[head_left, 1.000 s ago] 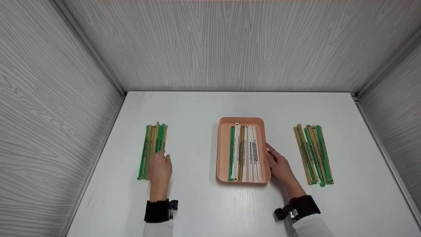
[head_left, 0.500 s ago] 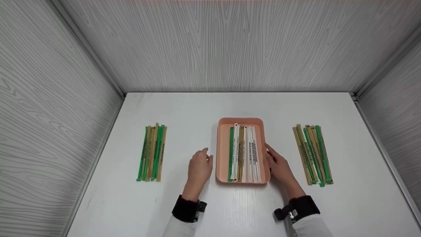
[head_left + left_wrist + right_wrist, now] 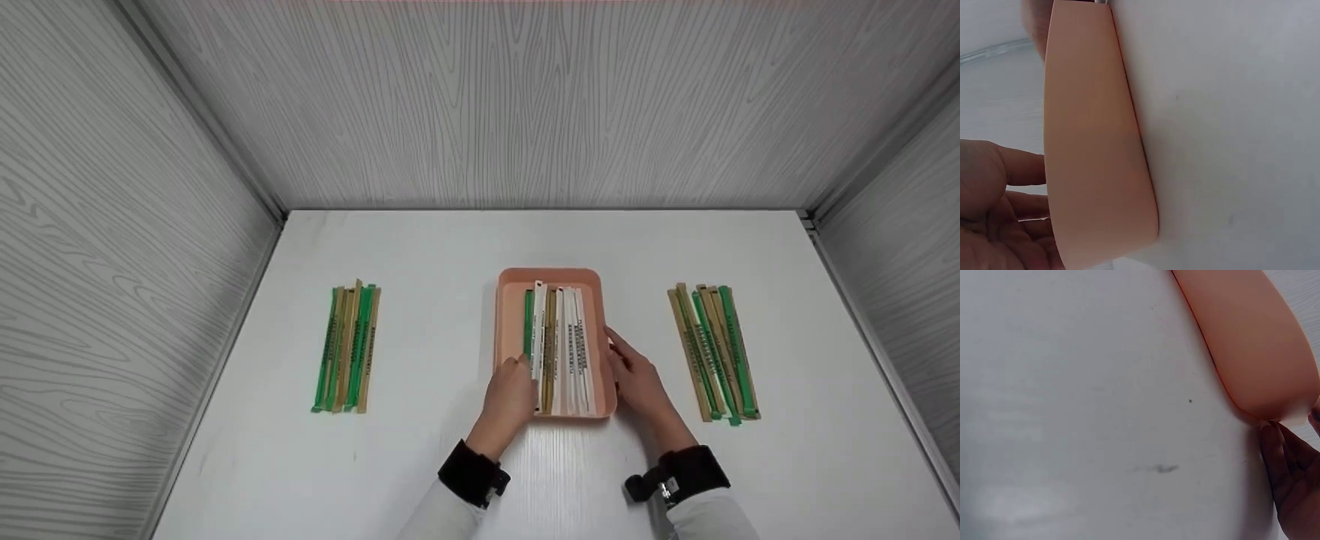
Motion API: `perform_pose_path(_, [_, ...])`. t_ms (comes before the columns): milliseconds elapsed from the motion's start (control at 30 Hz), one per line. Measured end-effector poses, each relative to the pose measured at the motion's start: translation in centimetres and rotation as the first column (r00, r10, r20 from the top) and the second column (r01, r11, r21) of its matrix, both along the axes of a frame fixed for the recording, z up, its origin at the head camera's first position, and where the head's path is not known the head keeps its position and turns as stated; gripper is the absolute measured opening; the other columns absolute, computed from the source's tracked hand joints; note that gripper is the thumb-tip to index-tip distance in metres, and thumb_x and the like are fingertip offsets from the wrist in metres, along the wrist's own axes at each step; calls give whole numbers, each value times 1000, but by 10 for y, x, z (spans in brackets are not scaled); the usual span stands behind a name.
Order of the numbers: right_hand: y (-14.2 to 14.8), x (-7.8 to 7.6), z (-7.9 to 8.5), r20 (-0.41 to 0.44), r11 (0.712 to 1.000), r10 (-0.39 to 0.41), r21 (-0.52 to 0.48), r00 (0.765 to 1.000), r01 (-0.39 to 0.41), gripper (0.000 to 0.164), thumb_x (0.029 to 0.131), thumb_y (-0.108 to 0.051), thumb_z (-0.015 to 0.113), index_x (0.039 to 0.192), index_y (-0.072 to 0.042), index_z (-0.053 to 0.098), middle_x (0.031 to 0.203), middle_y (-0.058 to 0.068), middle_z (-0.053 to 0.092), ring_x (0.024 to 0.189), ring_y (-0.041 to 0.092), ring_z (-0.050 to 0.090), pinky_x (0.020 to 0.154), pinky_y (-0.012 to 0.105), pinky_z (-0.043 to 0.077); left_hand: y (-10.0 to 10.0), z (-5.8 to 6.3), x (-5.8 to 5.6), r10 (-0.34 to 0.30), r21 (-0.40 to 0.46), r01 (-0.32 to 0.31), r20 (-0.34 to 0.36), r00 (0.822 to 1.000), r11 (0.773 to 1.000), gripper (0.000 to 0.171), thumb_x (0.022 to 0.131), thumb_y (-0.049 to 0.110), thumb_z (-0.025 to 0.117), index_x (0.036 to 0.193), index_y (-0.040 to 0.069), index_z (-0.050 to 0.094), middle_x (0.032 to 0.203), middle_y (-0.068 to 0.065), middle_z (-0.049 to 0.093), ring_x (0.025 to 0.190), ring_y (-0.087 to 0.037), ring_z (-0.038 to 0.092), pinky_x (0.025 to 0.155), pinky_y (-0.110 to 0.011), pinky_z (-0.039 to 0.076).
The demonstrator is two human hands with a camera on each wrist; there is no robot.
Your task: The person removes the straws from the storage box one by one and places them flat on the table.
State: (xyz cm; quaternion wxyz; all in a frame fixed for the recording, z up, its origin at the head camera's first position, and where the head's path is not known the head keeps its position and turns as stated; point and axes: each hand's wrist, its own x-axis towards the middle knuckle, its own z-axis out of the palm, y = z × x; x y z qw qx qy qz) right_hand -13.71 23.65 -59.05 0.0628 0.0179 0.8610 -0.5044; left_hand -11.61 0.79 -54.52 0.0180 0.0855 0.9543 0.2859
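A pink tray [image 3: 509,300] holds several paper-wrapped straws: a green straw [image 3: 528,322], a brown straw [image 3: 550,352] and white straws [image 3: 574,330]. My left hand [image 3: 510,394] reaches over the tray's left front side, fingers at the lower part of the green straw. In the left wrist view the tray wall [image 3: 1092,140] hides those fingertips, so I cannot tell whether they pinch the straw. My right hand [image 3: 641,386] holds the tray by its right wall; in the right wrist view its fingers [image 3: 1276,455] meet the tray's rounded corner.
To the left lies a bundle of green and brown wrapped straws [image 3: 347,349]. On the right is another bundle of green and brown wrapped straws [image 3: 714,352]. The white table [image 3: 435,262] is enclosed by grey wood-grain panels [image 3: 480,105] at the back and sides.
My left hand has left the straw bundle on the left, crossed rightward over the table and come over the tray. My right hand and the tray have stayed in place.
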Motion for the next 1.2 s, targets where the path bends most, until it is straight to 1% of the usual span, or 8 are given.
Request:
perform_pose_path(167, [1,0,0,-10,1000,7,1,1000,-7,48,106,-30,44,153,-28,35,145,18,47,127,32,48,102,49,39,7,-6,-3,24,-108,-30,-59,998,994,28,83,-2,70,110,-9,64,85,-15,58,69,-26,58,51,-35,50])
perform_pose_path(233, [1,0,0,-9,1000,10,5,1000,-10,48,106,-29,43,154,-28,35,146,17,47,128,31,48,103,49,38,8,-7,-4,27,-131,-36,-64,998,991,30,81,-6,68,111,-9,64,83,-14,58,66,-25,57,50,-35,49])
perform_pose_path(333, [1,0,0,-12,1000,12,9,1000,-12,48,106,-28,44,154,-28,35,145,17,47,127,31,48,103,49,38,9,-10,-5,16,-163,-25,-60,998,986,33,79,-10,67,112,-8,64,82,-13,57,63,-23,55,48,-35,48])
perform_pose_path(500, [1,0,0,-17,1000,16,13,1000,-16,48,106,-29,44,154,-28,35,145,17,47,128,32,47,104,50,37,10,-14,-4,-9,-210,-6,-70,997,978,35,79,-10,66,114,-6,63,82,-13,57,59,-22,53,46,-34,46])
perform_pose_path(733, [1,0,1,-17,1000,9,2,1000,-9,48,106,-28,44,153,-28,36,145,17,47,128,32,48,103,49,38,11,-16,-5,-5,-246,-10,-60,998,969,41,80,-5,67,120,-6,60,85,-16,61,64,-25,59,49,-38,49])
perform_pose_path(933, [0,0,2,6,1000,4,5,1000,-4,48,106,-27,44,153,-29,35,146,16,47,130,31,46,105,49,36,12,-14,-5,2,-291,-18,-54,999,957,37,82,-3,65,118,-7,61,83,-16,63,64,-25,61,48,-39,50])
perform_pose_path(1100, [0,0,2,4,1000,2,6,1000,-2,48,106,-29,44,154,-28,35,146,16,46,132,32,43,107,50,34,12,-14,-5,9,-281,-29,-71,997,959,27,83,-3,63,110,-6,62,81,-15,64,63,-26,62,48,-39,50])
perform_pose_path(1200, [0,0,2,2,1000,2,12,1000,-2,49,106,-30,44,154,-28,35,147,16,46,133,32,42,108,50,33,11,-12,-6,13,-260,-25,-48,999,965,33,81,-5,65,114,-8,61,84,-17,66,66,-26,64,49,-38,51])
